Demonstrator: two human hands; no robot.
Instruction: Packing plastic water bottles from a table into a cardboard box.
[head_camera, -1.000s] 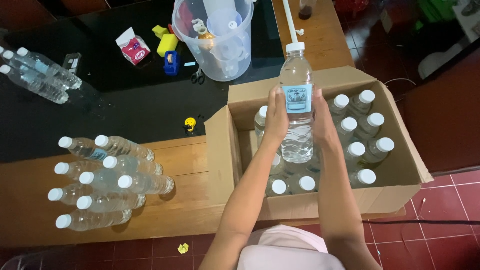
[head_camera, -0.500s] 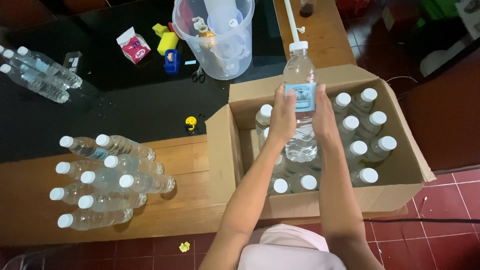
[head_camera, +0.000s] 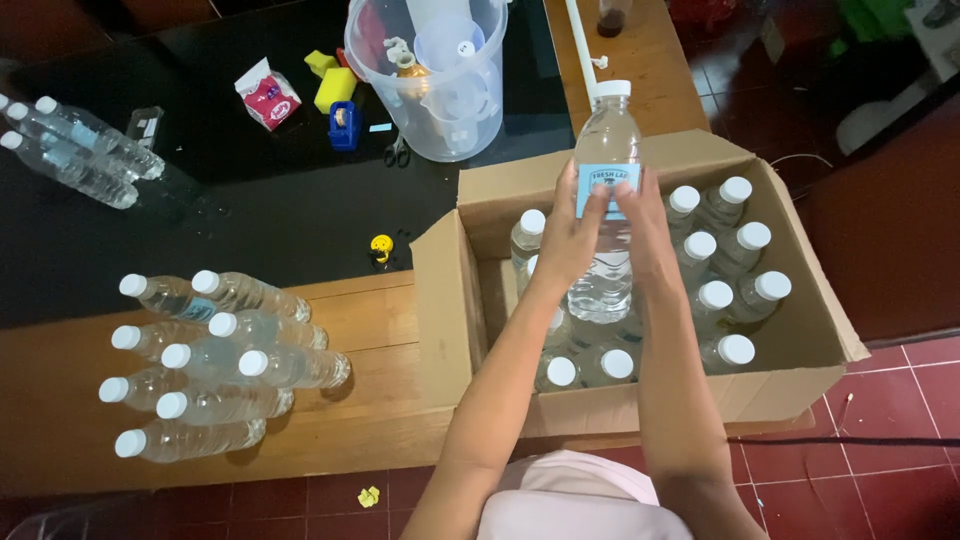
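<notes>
Seen from above, a person holds a clear plastic water bottle (head_camera: 606, 215) upright over an open cardboard box (head_camera: 800, 385), the landmark of the scene. Far to the left of the box, 3 bottles (head_camera: 75, 150) lie on a black tabletop (head_camera: 250, 230). Nearer, on a wooden bench (head_camera: 360, 420) just left of the box, a stack of white-capped bottles (head_camera: 205, 365) lies on its side, caps pointing away from the box. Up and left of the box sit a small pink-and-white carton (head_camera: 267, 95), yellow sponges (head_camera: 330, 80) and a blue tape dispenser (head_camera: 343, 126), then a clear plastic bucket (head_camera: 432, 80) filled with cups and funnels. A small yellow object (head_camera: 381, 247) lies on the tabletop just beside the box's left flap. The left hand (head_camera: 568, 240) grips the lifted bottle on its left side, fingers wrapped across its blue label; the right hand (head_camera: 645, 235) clasps the right side, both hands closed around it. Inside the box, more capped bottles (head_camera: 725, 260) stand upright, most along its right half and front edge. Red floor tiles (head_camera: 900, 480) show below and right of the box.
</notes>
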